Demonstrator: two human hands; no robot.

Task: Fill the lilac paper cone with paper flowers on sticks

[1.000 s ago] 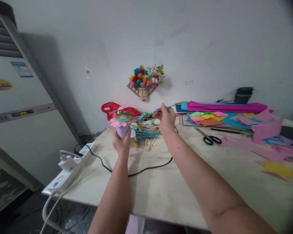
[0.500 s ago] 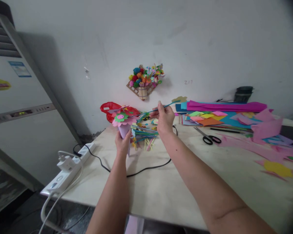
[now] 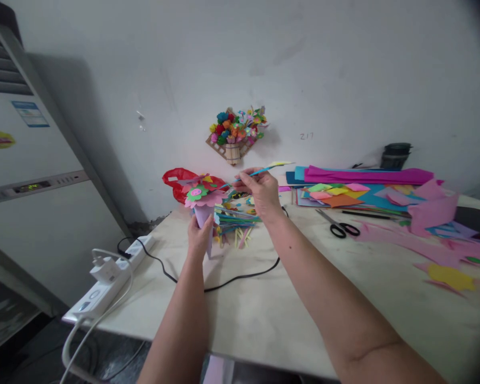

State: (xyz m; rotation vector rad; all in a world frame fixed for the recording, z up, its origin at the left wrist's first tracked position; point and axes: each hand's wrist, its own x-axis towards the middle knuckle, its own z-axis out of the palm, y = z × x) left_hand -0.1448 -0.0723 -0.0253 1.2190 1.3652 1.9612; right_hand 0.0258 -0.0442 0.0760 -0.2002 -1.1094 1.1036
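My left hand [image 3: 199,238] is wrapped round a lilac paper cone [image 3: 204,217] topped with pink and green paper flowers [image 3: 200,194]. It holds the cone upright above the pale table [image 3: 264,314]. My right hand [image 3: 260,193] pinches a thin blue stick [image 3: 260,170] with a pale paper piece at its far end. The stick's near tip points toward the flowers in the cone. Behind both hands lies a heap of coloured sticks and paper flowers [image 3: 236,218].
Black scissors [image 3: 340,226] lie right of my right hand, before stacked coloured paper sheets [image 3: 364,184] and pink offcuts [image 3: 432,213]. A white power strip [image 3: 112,272] and black cable [image 3: 232,277] lie at the left. A red bag [image 3: 180,178], wall flower basket [image 3: 235,133] and standing air conditioner [image 3: 28,176] are behind.
My right hand has moved left with the stick, bringing its tip closer to the flowers. The left hand has shifted the cone slightly down and toward me.
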